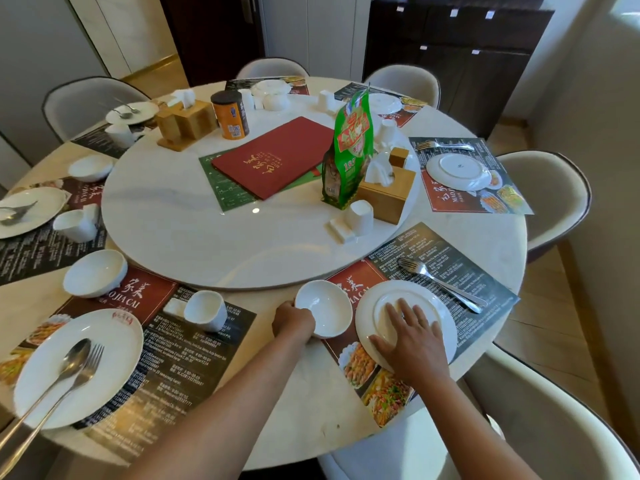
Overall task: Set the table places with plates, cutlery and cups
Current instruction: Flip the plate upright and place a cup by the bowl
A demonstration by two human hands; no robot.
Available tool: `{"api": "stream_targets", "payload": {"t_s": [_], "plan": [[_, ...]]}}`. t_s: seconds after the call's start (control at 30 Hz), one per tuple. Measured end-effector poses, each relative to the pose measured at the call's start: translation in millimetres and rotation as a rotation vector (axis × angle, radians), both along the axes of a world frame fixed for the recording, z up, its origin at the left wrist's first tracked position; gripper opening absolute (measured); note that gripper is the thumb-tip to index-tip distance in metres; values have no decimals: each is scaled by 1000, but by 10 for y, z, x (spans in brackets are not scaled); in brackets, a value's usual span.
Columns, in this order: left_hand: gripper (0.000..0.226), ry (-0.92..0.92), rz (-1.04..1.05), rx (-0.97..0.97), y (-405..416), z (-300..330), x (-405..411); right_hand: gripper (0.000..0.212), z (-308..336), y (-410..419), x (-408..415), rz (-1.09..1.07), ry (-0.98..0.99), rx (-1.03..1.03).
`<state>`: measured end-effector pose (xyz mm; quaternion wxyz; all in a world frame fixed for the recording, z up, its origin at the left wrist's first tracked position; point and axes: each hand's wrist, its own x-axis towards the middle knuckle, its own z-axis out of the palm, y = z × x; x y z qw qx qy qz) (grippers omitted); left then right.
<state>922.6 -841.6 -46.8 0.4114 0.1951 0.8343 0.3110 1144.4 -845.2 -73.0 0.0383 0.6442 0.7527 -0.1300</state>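
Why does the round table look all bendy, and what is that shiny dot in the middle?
Head view: the wide-angle lens bends the table edge and chairs near the borders. The bright dot on the turntable is glare, likely from a lamp above. The spoon and fork at lower left look stretched and a little smeared, while the left hand and right hand stay fairly sharp.

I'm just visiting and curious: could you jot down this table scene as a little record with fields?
left hand: left hand grips the rim of a white bowl
right hand: right hand lies flat on an upside-down plate
cutlery: fork on the placemat beside the plate
centre: red menu, green bag
neighbouring place: plate with spoon and fork
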Motion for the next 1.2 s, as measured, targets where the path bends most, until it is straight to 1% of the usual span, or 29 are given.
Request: {"api": "stream_targets", "payload": {"t_s": [0.1, 0.2, 0.3, 0.5, 0.67, 0.77, 0.83, 0.9, 0.97, 1.03, 1.07, 1.1, 1.13, 1.2], "plan": [[45, -43, 29, 15, 9, -41, 25, 80, 50, 9, -9, 6, 4, -27], [43, -66, 58, 34, 37, -16, 57, 81, 70, 12, -18, 6, 7, -46], [41, -41, 36, 37, 66, 17, 63, 82, 80, 16, -30, 8, -5, -59], [44, -10, 30, 34, 92, 33, -1, 82, 83, 14, -40, 16, -10, -60], [48, 49, 0, 41, 98, -123, -65, 82, 87, 11, -44, 14, -5, -58], [47, 95, -41, 56, 7, 6, -44, 82, 79, 5, -37, 14, -6, -41], [50, 180, -78, 35, -74, 102, 9, 83, 74, 13, -34, 10, -3, -40], [55, 304, -105, 37, -188, 137, 81, 82, 65, 7, -35, 1, 8, -33], [53, 499, -202, 152, -345, 122, 179, 76, 57, -33, -17, -45, 75, 37], [41, 648, -379, 386, -467, 69, 294, 65, 57, -111, 31, -153, 184, 157], [33, 663, -496, 481, -501, 48, 364, 60, 54, -152, 69, -207, 219, 212], [27, 652, -627, 531, -522, 25, 444, 56, 44, -189, 116, -249, 232, 245], [26, 624, -759, 532, -536, 20, 531, 54, 35, -219, 166, -282, 237, 255], [33, 554, -949, 477, -528, -1, 679, 54, 17, -249, 259, -342, 259, 236]]}}
